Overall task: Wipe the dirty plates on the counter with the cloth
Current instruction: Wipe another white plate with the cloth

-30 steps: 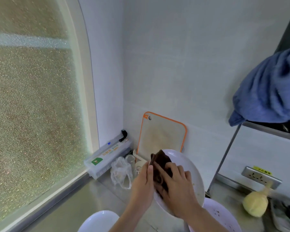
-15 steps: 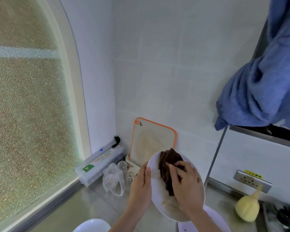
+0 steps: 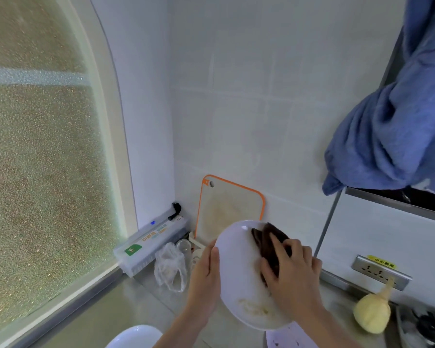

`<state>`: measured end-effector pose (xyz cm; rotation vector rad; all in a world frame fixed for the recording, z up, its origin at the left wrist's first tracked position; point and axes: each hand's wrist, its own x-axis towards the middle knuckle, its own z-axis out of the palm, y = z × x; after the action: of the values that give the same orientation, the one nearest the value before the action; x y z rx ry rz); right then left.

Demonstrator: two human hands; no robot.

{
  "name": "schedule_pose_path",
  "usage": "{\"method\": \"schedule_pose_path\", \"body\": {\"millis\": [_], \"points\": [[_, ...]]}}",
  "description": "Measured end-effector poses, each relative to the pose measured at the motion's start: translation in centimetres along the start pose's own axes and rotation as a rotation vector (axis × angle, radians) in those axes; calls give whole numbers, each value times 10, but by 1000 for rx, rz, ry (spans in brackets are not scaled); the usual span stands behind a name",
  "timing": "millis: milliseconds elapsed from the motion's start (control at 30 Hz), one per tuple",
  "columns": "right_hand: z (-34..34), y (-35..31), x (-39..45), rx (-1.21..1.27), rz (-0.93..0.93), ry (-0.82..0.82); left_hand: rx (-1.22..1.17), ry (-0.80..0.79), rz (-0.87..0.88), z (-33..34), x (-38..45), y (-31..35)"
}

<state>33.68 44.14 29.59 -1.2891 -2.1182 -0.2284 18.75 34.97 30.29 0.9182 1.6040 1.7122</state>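
Note:
A white plate is held tilted above the counter, with pale food residue near its lower rim. My left hand grips the plate's left edge, thumb on the face. My right hand presses a dark brown cloth against the plate's right half, fingers spread over it. A second white plate with dark specks lies on the counter just below. Another white dish shows at the bottom edge.
An orange-rimmed cutting board leans on the tiled wall. A wrap dispenser box, a clear plastic bag and a glass sit in the corner. A yellow scrubber lies right; a blue towel hangs above.
My right hand and the cloth have shifted across the plate from its left-centre to its right half. The plate is tilted more toward me, and the residue at its lower part now shows.

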Motion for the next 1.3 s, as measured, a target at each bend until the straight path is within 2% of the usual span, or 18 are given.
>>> {"method": "schedule_pose_path", "body": {"millis": [100,167,300,433,600,733,867,933,1033,1100,1167,1300], "points": [[0,-10,3,-11,93,-1,17,-32,6,7,-4,10],[-2,-19,6,15,72,-50,16,-52,13,9,-4,9],[-9,-34,-9,125,-199,-121,-31,-47,-15,8,2,6],[-22,-39,-29,274,-353,-312,-62,-28,-55,3,5,13],[-33,-22,-40,200,-686,-415,-10,-11,-88,-4,4,19],[-52,0,-32,131,-824,-418,123,29,-55,-6,2,26],[-72,22,-9,45,-818,-392,251,58,-14,-7,6,29],[-74,31,4,-23,-740,-297,315,74,20,-4,6,32],[-70,28,20,-105,-546,-133,340,12,42,5,8,28],[-66,21,20,-163,-499,-76,323,-22,19,7,9,24],[-66,23,11,-175,-510,-67,292,-23,-1,5,12,22],[-57,22,-33,-35,-651,-173,203,60,-69,-1,15,20]]}}
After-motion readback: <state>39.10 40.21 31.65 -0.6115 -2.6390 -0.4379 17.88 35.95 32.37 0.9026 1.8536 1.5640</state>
